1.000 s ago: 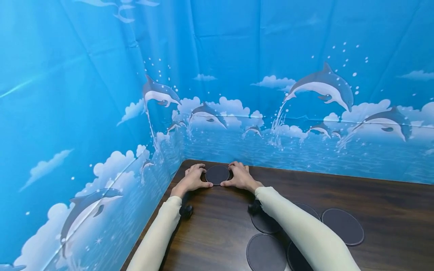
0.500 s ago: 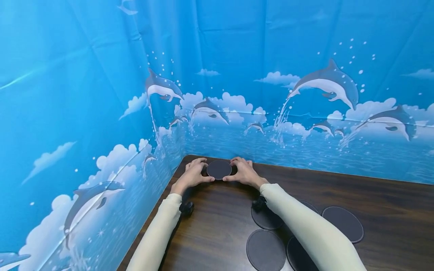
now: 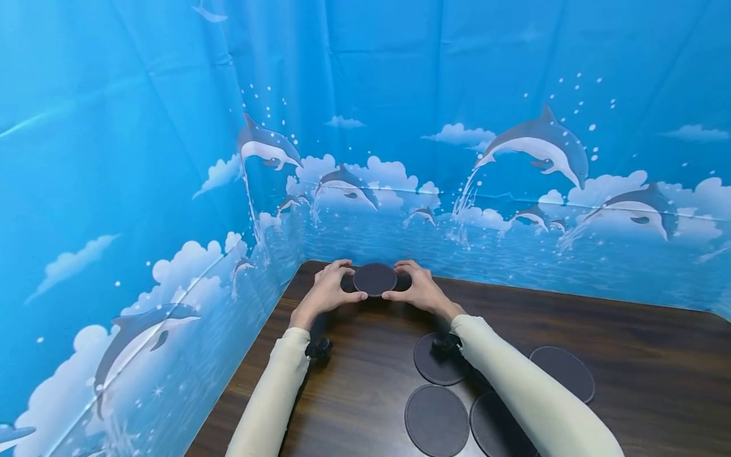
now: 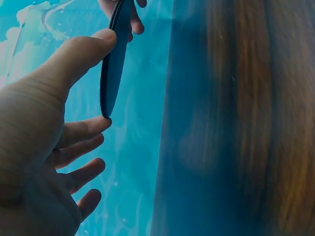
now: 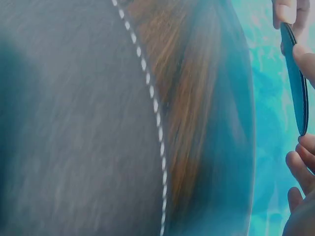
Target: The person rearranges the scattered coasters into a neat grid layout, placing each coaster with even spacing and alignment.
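Observation:
A dark round coaster is held between my two hands near the table's far left corner. My left hand pinches its left side by the rim, thumb at the near edge and fingertips at the far one. On the opposite side my right hand grips it the same way. Seen edge-on in the left wrist view, the coaster is off the table, with thumb and index fingertip on its rim. The right wrist view shows the held coaster at its right edge, that hand partly cut off.
Several similar coasters lie on the wooden table, including one at front centre and one farther right. My right forearm partly covers others. A blue dolphin-print sheet rises behind the table and along its left side.
Both hands have brought the coaster up and slightly right, away from the table's left corner. The grip looks the same, and the head view has shifted a little.

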`<action>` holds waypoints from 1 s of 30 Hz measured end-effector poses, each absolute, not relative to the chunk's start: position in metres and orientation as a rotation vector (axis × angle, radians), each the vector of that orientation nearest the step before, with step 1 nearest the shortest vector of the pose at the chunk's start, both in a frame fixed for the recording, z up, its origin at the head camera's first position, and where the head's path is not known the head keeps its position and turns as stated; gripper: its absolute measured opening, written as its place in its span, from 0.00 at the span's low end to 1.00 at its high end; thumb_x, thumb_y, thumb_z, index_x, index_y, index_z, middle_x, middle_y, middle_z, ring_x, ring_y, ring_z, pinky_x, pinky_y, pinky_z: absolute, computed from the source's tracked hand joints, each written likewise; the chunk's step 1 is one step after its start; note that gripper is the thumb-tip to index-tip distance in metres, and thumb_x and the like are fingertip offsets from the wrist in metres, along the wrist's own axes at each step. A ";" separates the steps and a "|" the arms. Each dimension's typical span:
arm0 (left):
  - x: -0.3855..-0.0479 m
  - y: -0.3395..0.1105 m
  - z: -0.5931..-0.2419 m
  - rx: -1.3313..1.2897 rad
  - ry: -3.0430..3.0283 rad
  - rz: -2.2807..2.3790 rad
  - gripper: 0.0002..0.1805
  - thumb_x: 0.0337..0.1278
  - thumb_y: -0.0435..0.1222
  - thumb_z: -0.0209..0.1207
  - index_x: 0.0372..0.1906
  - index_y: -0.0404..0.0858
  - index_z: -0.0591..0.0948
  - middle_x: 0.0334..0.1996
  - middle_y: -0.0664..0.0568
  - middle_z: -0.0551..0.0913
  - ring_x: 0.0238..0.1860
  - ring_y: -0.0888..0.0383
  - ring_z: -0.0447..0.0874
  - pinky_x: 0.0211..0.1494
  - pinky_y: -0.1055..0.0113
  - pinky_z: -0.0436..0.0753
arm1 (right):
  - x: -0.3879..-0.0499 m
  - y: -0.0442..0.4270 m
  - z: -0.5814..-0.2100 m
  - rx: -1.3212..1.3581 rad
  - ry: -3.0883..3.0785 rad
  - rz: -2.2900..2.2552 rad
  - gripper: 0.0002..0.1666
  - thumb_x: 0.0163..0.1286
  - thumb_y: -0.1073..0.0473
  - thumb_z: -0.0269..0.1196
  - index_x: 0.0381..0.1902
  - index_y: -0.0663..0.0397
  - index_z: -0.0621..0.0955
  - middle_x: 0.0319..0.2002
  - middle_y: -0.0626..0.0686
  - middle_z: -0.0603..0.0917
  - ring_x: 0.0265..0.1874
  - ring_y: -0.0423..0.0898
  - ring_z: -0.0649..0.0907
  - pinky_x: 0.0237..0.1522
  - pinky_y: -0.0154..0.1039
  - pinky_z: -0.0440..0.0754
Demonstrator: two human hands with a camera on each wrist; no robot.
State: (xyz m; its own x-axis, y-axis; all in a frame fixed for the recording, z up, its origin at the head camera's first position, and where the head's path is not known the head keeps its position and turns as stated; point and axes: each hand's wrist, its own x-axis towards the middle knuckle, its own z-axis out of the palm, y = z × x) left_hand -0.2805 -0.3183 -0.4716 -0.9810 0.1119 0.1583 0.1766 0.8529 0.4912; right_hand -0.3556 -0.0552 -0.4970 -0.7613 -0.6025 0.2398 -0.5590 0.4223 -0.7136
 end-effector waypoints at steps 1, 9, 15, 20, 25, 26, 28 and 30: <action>-0.282 -0.315 -0.471 -0.238 -2.898 -0.799 0.38 0.52 0.59 0.73 0.60 0.35 0.82 0.73 0.44 0.66 0.73 0.42 0.57 0.72 0.37 0.49 | -0.355 -0.051 -0.498 -1.050 2.608 -1.290 0.48 0.57 0.35 0.76 0.67 0.57 0.77 0.68 0.54 0.72 0.68 0.57 0.67 0.67 0.63 0.60; -0.293 -0.290 -0.465 -0.327 -2.868 -0.860 0.40 0.52 0.61 0.71 0.61 0.36 0.82 0.73 0.47 0.66 0.74 0.46 0.58 0.72 0.39 0.49 | -0.354 -0.022 -0.496 -1.020 2.663 -1.396 0.46 0.57 0.37 0.76 0.66 0.57 0.78 0.69 0.54 0.71 0.70 0.57 0.67 0.69 0.67 0.52; -0.296 -0.274 -0.458 -0.357 -2.847 -0.886 0.41 0.51 0.62 0.71 0.62 0.37 0.81 0.73 0.48 0.66 0.74 0.45 0.58 0.72 0.38 0.51 | -0.351 -0.002 -0.493 -1.022 2.679 -1.474 0.44 0.58 0.38 0.77 0.65 0.56 0.79 0.69 0.54 0.71 0.71 0.56 0.66 0.69 0.66 0.50; -0.295 -0.255 -0.455 -0.376 -2.847 -0.949 0.45 0.50 0.62 0.72 0.65 0.37 0.78 0.74 0.46 0.65 0.74 0.43 0.59 0.70 0.35 0.60 | -0.343 0.017 -0.492 -0.990 2.684 -1.531 0.44 0.58 0.40 0.77 0.66 0.56 0.78 0.70 0.54 0.70 0.72 0.57 0.64 0.69 0.69 0.51; -0.295 -0.234 -0.452 -0.394 -2.833 -0.953 0.44 0.50 0.60 0.73 0.66 0.37 0.77 0.74 0.45 0.65 0.74 0.43 0.59 0.69 0.39 0.64 | -0.338 0.039 -0.489 -0.993 2.732 -1.549 0.44 0.58 0.40 0.77 0.67 0.54 0.78 0.71 0.53 0.69 0.73 0.58 0.62 0.67 0.70 0.55; -0.295 -0.230 -0.452 -0.403 -2.834 -0.927 0.44 0.51 0.60 0.73 0.66 0.37 0.77 0.74 0.44 0.65 0.74 0.42 0.59 0.70 0.39 0.63 | -0.337 0.043 -0.489 -0.994 2.746 -1.546 0.44 0.58 0.40 0.77 0.67 0.54 0.78 0.72 0.52 0.69 0.73 0.58 0.62 0.67 0.70 0.56; -0.293 -0.220 -0.452 -0.426 -2.836 -0.870 0.44 0.51 0.61 0.72 0.66 0.36 0.77 0.74 0.43 0.65 0.75 0.42 0.59 0.71 0.38 0.59 | -0.334 0.052 -0.489 -1.013 2.776 -1.526 0.45 0.57 0.40 0.78 0.67 0.54 0.79 0.73 0.52 0.68 0.74 0.59 0.61 0.68 0.70 0.53; -0.291 -0.211 -0.453 -0.457 -2.832 -0.811 0.44 0.51 0.61 0.72 0.65 0.35 0.78 0.74 0.42 0.65 0.75 0.42 0.58 0.72 0.36 0.54 | -0.331 0.062 -0.490 -1.042 2.815 -1.500 0.45 0.56 0.40 0.78 0.66 0.55 0.79 0.74 0.53 0.67 0.74 0.60 0.59 0.69 0.71 0.47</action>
State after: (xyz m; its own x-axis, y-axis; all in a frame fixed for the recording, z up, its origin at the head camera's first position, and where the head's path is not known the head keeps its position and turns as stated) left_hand -0.2909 -0.2109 -0.4525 -0.9405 0.2459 0.2343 0.3327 0.8061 0.4894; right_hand -0.3313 0.0622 -0.4904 -0.7863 -0.4202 0.4529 -0.6103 0.4144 -0.6752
